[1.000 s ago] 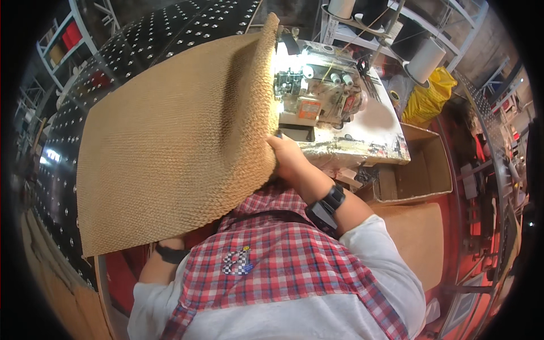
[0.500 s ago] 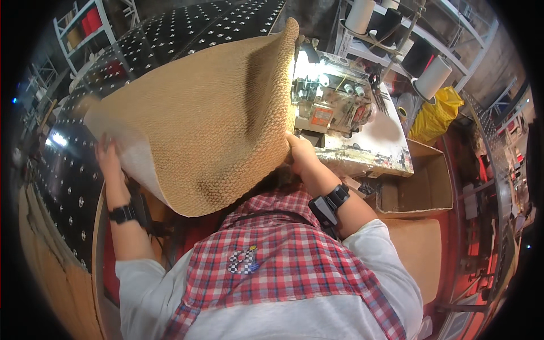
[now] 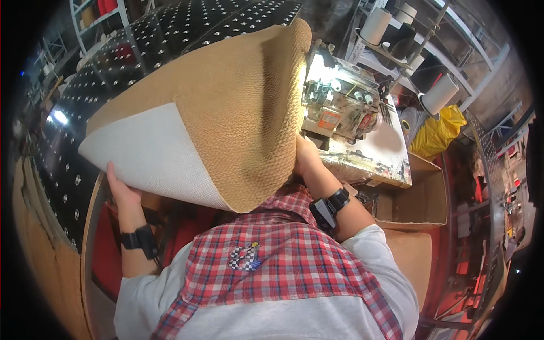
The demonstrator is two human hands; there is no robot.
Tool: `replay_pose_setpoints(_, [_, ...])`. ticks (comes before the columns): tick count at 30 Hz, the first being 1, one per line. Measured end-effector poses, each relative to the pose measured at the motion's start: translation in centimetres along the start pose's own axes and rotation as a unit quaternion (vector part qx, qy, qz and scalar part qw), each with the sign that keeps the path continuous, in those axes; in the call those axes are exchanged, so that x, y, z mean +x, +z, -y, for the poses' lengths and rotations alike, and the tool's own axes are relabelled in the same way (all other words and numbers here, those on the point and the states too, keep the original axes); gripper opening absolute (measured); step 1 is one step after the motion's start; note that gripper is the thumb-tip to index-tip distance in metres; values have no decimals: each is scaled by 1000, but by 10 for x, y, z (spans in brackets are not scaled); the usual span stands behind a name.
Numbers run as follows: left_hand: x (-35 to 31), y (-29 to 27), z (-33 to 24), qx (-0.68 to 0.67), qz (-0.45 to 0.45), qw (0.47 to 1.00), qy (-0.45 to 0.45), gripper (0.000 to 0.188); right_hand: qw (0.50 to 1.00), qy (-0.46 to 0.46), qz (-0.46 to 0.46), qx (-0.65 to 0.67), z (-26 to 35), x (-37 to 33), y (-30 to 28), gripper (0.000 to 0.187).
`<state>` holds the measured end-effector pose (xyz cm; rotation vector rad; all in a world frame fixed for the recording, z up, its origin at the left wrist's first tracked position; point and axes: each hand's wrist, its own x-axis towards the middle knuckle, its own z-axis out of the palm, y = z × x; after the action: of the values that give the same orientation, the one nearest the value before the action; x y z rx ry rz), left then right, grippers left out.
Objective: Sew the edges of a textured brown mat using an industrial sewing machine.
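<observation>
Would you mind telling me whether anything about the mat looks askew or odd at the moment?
The woven mat is not lying flat: its near corner curls over, showing the white backing. The left hand grips that corner, the right hand its other edge beside the sewing machine.

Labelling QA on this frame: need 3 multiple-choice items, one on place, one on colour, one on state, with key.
1. Where is the sewing machine relative to the mat?
A. To its right
B. Under its left corner
C. Behind the person

2. What colour is the mat's turned-up underside?
A. Black
B. White
C. Red

3. What is the left hand doing?
A. Hanging free
B. Resting on the cardboard box
C. Gripping the mat's folded corner

Key: 1 A, the machine sits on its stand just past the mat's right edge. 2 B, the folded-over corner shows a white backing against the tan woven top. 3 C, the fingers are tucked under the white corner, while the right hand holds the mat's right edge.
</observation>
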<state>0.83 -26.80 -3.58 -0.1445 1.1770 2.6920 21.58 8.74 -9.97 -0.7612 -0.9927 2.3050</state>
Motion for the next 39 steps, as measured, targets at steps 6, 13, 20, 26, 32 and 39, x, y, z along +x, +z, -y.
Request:
replay_pose_setpoints(6, [-54, 8, 11, 0, -15, 999, 41, 59, 1000, -6, 13, 2, 1, -15, 5, 30])
replay_pose_setpoints(13, [-71, 8, 24, -14, 0, 999, 48, 55, 1000, -10, 27, -12, 2, -19, 5, 31])
replay_pose_setpoints(20, [-78, 6, 38, 2, 96, 995, 39, 51, 995, -27, 10, -98, 3, -16, 3, 31])
replay_pose_setpoints(26, [-76, 3, 53, 41, 169, 984, 27, 50, 986, -37, 3, -164, 3, -16, 4, 28])
replay_pose_setpoints(32, [-72, 1, 68, 101, 191, 976, 18, 45, 950, -66, -23, -304, 4, -15, 3, 26])
replay_pose_setpoints(39, [-69, 10, 81, 130, 242, 962, 0, 37, 899, -31, -50, -433, 16, -34, 15, 28])
